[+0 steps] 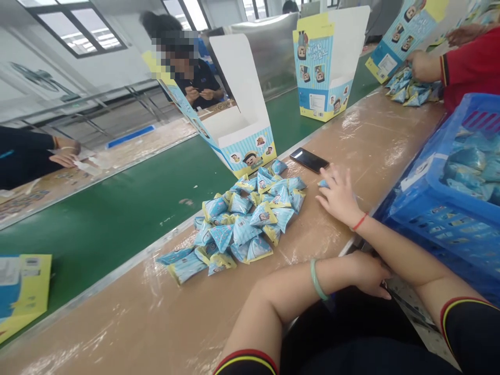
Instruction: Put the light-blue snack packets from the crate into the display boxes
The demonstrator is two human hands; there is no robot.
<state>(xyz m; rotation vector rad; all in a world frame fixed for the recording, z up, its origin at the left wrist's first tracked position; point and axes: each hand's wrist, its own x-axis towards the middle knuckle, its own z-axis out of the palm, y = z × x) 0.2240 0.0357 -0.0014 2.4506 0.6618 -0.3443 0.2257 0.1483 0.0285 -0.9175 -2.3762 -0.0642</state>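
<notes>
My right hand [339, 197] lies flat on the brown worktop with fingers spread, resting over a small blue packet [322, 183] just right of the pile. A pile of several blue and yellow triangular packets [242, 219] sits on the worktop to its left. My left hand [365, 273], green bangle on the wrist, hangs below the table's near edge under my right forearm; its fingers curl downward and I cannot see anything in them. An open printed carton [240, 112] stands tilted behind the pile.
A black phone [309, 159] lies by the green conveyor belt [136, 203]. A blue crate [461, 192] of packets stands at my right. Another open carton [326, 62] stands on the belt. Other people work across the belt and at the far right.
</notes>
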